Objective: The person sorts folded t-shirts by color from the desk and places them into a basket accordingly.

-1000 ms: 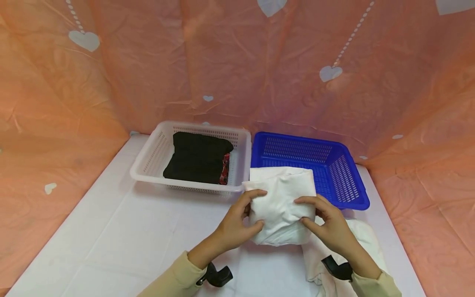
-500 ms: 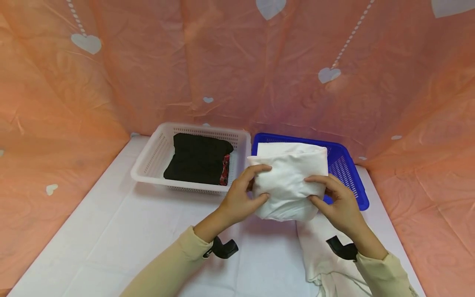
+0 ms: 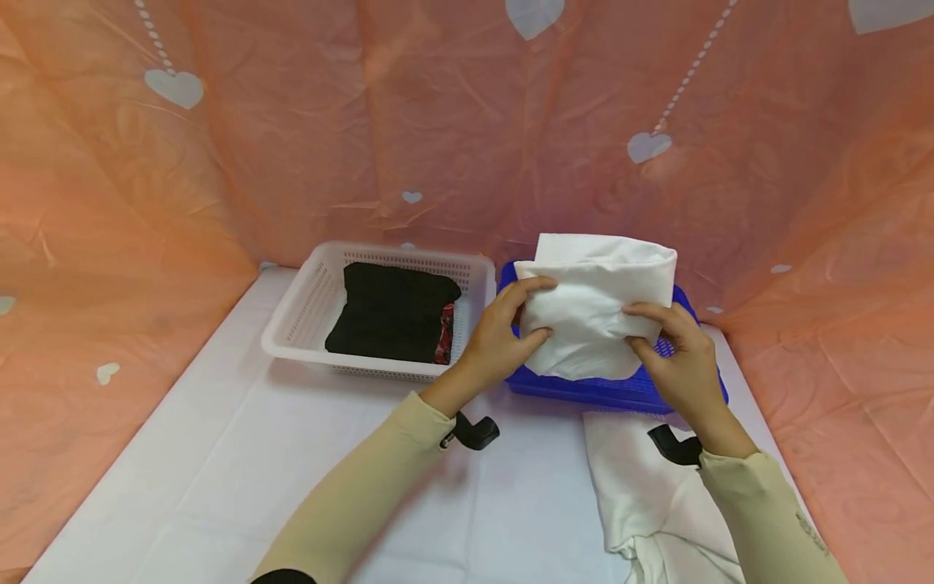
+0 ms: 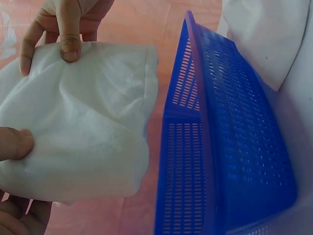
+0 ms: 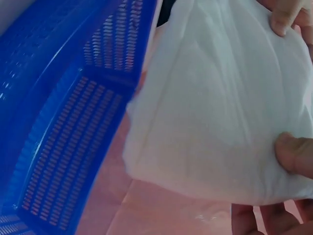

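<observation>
A folded white garment (image 3: 594,312) hangs in the air above the blue basket (image 3: 584,393), covering much of its inside. My left hand (image 3: 503,332) pinches the garment's left side, thumb on the near face. On the opposite side my right hand (image 3: 682,357) pinches it the same way. In the left wrist view, the garment (image 4: 83,112) appears apart from the basket's perforated wall (image 4: 244,117). The right wrist view has the garment (image 5: 215,117) beside the basket (image 5: 73,152); the fingers of both hands are partly hidden behind the cloth.
Left of the blue basket stands a white basket (image 3: 365,365) holding a folded black garment (image 3: 394,312) with a red patterned edge. Another white garment (image 3: 649,495) lies at the table's right front, under my right forearm. An orange curtain (image 3: 438,122) with hearts encloses the table.
Both hands have carried the folded white garment up, forward and slightly right, from the blue basket's front edge to above it. More of the white garment on the table now shows.
</observation>
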Demonstrator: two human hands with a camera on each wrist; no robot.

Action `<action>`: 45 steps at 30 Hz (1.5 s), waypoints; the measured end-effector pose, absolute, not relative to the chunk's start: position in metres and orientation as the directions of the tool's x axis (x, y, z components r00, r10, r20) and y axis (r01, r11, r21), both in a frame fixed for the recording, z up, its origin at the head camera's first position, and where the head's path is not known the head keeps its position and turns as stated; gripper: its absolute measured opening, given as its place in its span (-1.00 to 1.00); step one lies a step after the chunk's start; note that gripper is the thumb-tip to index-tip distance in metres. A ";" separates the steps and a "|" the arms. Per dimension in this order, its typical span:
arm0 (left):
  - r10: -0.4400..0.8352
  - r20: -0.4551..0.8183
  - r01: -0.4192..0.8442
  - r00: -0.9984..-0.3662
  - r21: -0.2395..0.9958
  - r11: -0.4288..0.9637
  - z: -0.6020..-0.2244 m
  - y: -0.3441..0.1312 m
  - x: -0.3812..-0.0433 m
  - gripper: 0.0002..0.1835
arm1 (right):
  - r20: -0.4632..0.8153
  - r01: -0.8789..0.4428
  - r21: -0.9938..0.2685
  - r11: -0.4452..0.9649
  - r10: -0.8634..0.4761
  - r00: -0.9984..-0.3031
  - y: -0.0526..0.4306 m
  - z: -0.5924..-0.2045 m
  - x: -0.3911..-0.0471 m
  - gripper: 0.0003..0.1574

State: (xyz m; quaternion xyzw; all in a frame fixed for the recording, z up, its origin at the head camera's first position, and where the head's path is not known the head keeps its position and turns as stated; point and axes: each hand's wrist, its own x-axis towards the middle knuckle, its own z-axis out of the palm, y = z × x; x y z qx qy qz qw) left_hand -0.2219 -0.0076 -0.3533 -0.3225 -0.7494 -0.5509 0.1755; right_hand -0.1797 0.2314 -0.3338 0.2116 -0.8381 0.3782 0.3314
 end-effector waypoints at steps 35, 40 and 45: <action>0.341 0.047 0.199 -0.939 0.883 0.425 -0.415 0.049 -0.280 -0.28 | 0.253 -0.249 -0.677 0.692 -0.098 -0.962 0.286 -0.408 -0.236 -0.48; 0.315 -0.014 0.127 -0.949 0.896 0.425 -0.416 0.053 -0.283 -0.29 | 0.200 -0.226 -0.707 0.670 -0.117 -0.973 0.287 -0.408 -0.241 -0.47; 0.296 -0.033 0.105 -0.955 0.894 0.437 -0.418 0.057 -0.285 -0.29 | 0.135 -0.181 -0.711 0.680 -0.121 -0.984 0.290 -0.409 -0.245 -0.45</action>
